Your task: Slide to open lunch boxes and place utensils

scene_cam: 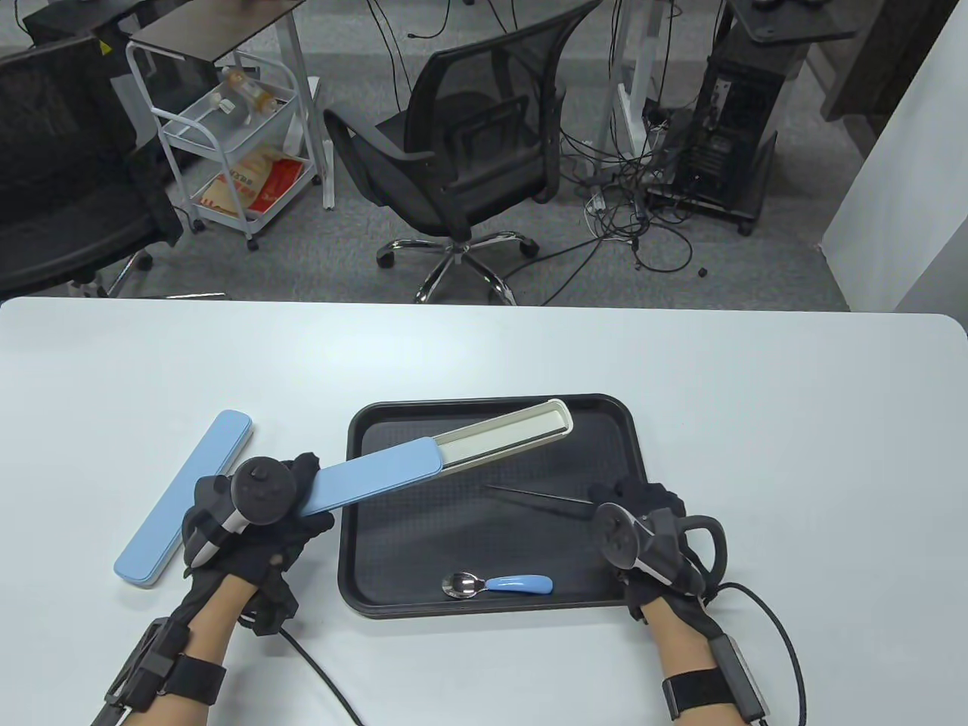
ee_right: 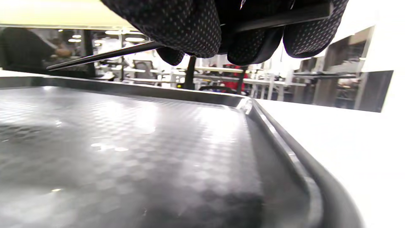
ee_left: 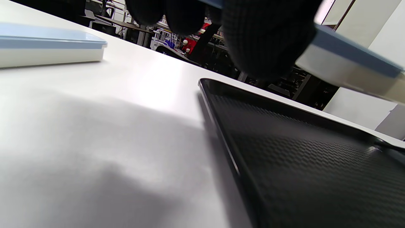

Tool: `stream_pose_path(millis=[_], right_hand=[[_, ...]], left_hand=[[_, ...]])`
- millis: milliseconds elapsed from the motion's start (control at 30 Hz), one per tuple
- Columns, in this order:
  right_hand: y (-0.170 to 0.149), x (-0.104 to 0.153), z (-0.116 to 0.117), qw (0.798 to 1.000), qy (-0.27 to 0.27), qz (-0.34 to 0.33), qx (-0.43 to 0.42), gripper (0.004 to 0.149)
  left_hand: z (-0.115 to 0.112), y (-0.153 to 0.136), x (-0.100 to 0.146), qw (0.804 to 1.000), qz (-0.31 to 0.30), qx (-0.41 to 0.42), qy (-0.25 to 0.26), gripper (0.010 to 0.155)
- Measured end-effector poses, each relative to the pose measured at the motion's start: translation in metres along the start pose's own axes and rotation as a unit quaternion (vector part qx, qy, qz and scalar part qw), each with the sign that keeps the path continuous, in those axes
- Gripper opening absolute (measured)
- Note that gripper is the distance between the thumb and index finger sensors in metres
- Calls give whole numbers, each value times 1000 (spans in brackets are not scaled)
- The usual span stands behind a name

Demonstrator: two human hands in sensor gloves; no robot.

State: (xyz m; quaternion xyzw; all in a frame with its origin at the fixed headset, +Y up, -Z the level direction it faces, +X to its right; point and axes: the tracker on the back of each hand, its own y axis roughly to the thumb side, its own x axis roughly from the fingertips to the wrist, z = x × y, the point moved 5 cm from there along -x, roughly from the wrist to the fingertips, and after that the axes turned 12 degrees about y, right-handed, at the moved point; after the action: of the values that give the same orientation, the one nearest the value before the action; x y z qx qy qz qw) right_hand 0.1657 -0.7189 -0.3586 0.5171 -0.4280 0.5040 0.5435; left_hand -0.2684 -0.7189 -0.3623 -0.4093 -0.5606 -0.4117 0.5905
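Left hand [scene_cam: 253, 522] grips the blue-lid end of the half-open utensil box [scene_cam: 454, 450], lid [scene_cam: 378, 476] slid back toward that hand, cream inner tray [scene_cam: 514, 431] exposed over the black tray [scene_cam: 363, 575].

Right hand [scene_cam: 643, 529] pinches the chopsticks [scene_cam: 541, 497] at their butt end, lifted clear of the tray floor per the right wrist view, tips pointing left.

Key relation: the box's open slot lies up and left of the right hand, long axis running lower-left to upper-right; chopsticks sit at a shallow angle to it, so they likely need a slight rotation to align.

Spoon [scene_cam: 495, 584] lies on the tray's near edge, closer to the right hand. Second closed box [scene_cam: 185, 495] sits on the table, left of the left hand.
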Motion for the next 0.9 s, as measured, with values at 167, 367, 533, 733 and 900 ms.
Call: stream_pose_path(millis=[167,367,533,733,900], right_hand=[[-34,2,-1,998,4,47,-39,47],[-67,9,-9,991,-21,101,-83,47],[-79,15,-18,988,-47,117,-87,46],[-97,21,-21,979,-59,166,-102,46],[-110,27,-25,971,-82,188,-125,46]], left_hand=[[0,-1,0,1000,2,1,0,87],[-1,-2,0,1000,4,1,-4,87],[-1,-2,-1,1000,3,0,-4,87],[1,-4,-1,1000,5,4,2,87],[-1,-3,-1,1000,5,1,-3,87]])
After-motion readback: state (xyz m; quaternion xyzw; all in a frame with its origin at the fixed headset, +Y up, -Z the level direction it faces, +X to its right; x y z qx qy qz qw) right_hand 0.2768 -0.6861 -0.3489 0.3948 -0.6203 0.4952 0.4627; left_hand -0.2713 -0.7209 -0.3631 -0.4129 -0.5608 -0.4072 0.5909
